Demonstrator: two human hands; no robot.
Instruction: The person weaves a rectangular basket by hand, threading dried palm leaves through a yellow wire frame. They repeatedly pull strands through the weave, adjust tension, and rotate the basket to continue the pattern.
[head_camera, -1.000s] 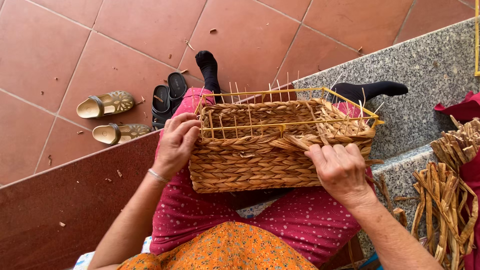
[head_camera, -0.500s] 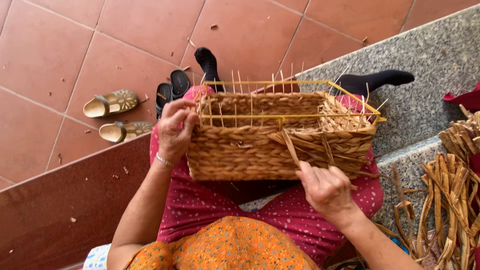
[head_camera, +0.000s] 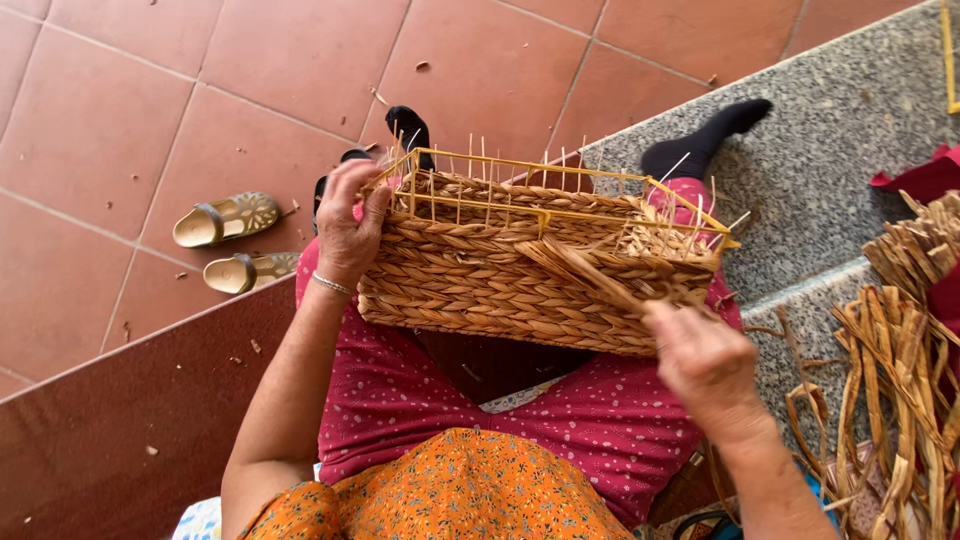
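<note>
A rectangular woven straw basket (head_camera: 500, 280) with a yellow wire frame and upright stakes rests on my lap, over pink dotted trousers. My left hand (head_camera: 350, 225) grips the basket's left end at the rim. My right hand (head_camera: 705, 360) is at the lower right of the basket, fingers closed on a flat dried straw strand (head_camera: 590, 275) that runs up and left across the basket's side. The strand's far end lies among the weave near the rim.
A heap of dried straw strips (head_camera: 900, 370) lies on the grey stone step (head_camera: 830, 130) at right. Two tan sandals (head_camera: 230, 245) sit on the terracotta tile floor at left. My black-socked feet (head_camera: 705, 145) stretch out beyond the basket. A red cloth (head_camera: 920, 180) lies at far right.
My right hand came off the basket's right rim, dropped toward me and now pulls a straw strand taut. The basket has tilted slightly; my left hand kept its hold.
</note>
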